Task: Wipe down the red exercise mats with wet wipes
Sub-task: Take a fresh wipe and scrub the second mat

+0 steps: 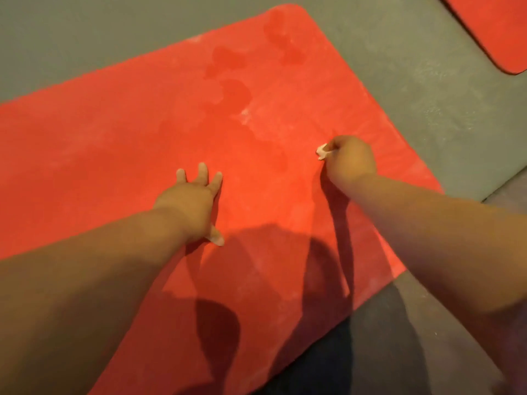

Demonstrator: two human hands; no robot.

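Observation:
A large red exercise mat (119, 138) lies on the grey floor and fills most of the view. Dark damp patches mark its far part, and pale dusty streaks show near its right edge. My left hand (194, 201) presses flat on the mat with fingers spread. My right hand (350, 161) is curled round a small white wet wipe (322, 151) and holds it down on the mat near the right side. Only a corner of the wipe sticks out of the fist.
A second red mat (496, 27) lies at the top right corner, only partly in view. Grey floor (413, 81) surrounds both mats. My dark-clothed legs (322, 363) show at the bottom edge. Arm shadows fall across the near part of the mat.

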